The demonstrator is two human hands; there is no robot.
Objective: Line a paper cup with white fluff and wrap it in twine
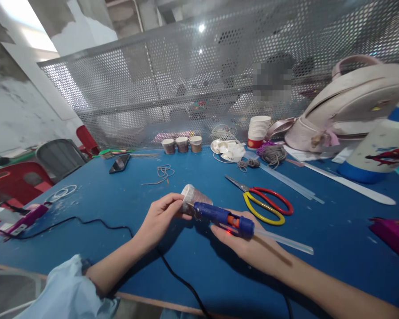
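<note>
My left hand (164, 216) grips a small paper cup (197, 195) by its pale rim; the cup lies tilted on its side and its wall looks wrapped in brownish yarn. In my right hand (241, 243) is a blue hot glue gun (216, 214), a red light glowing on its side. A clear glue stick (289, 241) juts from its back end. The gun's nozzle points left at the cup's side near my left fingers; whether it touches cannot be made out. Scissors (264, 201) with red and yellow handles lie beyond my right hand.
Behind stand three small cups (182, 145), a stack of paper cups (257, 133) and yarn balls (273, 155). Loose glue sticks (286, 179) lie right of centre. A bottle (379, 148) and bag (355, 106) stand right. A black cable (173, 261) crosses the table; a phone (119, 164) lies left.
</note>
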